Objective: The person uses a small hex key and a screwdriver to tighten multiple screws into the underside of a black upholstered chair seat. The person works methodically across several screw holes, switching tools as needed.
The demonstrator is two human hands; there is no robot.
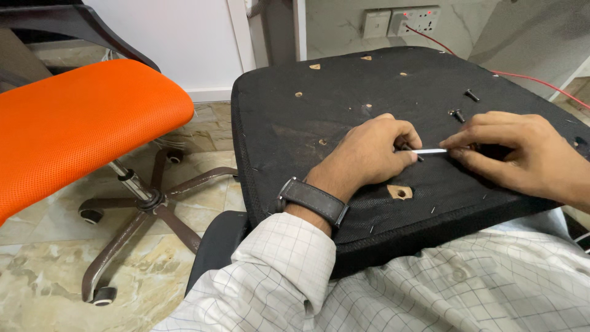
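Observation:
A black upturned chair seat (pixel 307 117) rests on my lap, its fabric underside dotted with screw holes. My left hand (pixel 369 154), with a dark wristwatch (pixel 310 200) on the wrist, is closed on a small dark screw at its fingertips. My right hand (pixel 522 154) pinches a thin white-silver tool (pixel 430 151) whose tip meets the left hand's fingers. Two loose black screws (pixel 458 114) (pixel 471 94) lie on the seat beyond my hands.
An orange mesh office chair (pixel 80 117) with a five-star wheeled base (pixel 147 203) stands to the left on a marble floor. Wall sockets (pixel 418 19) and a red cable (pixel 528 77) are at the back right.

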